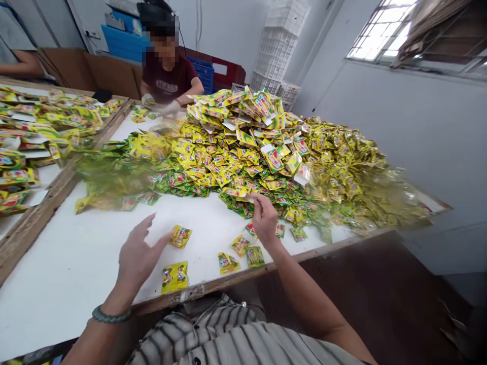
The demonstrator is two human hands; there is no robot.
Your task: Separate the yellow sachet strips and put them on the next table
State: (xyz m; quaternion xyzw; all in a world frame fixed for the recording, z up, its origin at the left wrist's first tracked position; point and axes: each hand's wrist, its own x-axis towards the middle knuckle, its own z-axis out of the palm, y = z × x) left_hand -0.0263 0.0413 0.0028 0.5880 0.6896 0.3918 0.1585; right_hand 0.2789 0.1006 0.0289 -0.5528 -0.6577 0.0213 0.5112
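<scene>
My right hand (265, 218) pinches the end of a small yellow carton (236, 192) at the near edge of the heap, its white flap by my fingertips. Over the white tabletop, my left hand (137, 252) is open with fingers apart. Its thumb tip is beside a yellow sachet (180, 236); I cannot tell whether they touch. A larger yellow packet (175, 277) lies near the table's front edge. Between my hands are a yellow sachet (240, 245), another yellow sachet (228, 263) and a green sachet (254, 256).
A big heap of yellow and green sachets (335, 172) covers the table's far side, with flat open cartons (243, 109) on top. A wooden rail (57, 195) divides off more cartons at left. Across the table a gloved person (169, 83) handles packets. White crates (276, 50) stand behind.
</scene>
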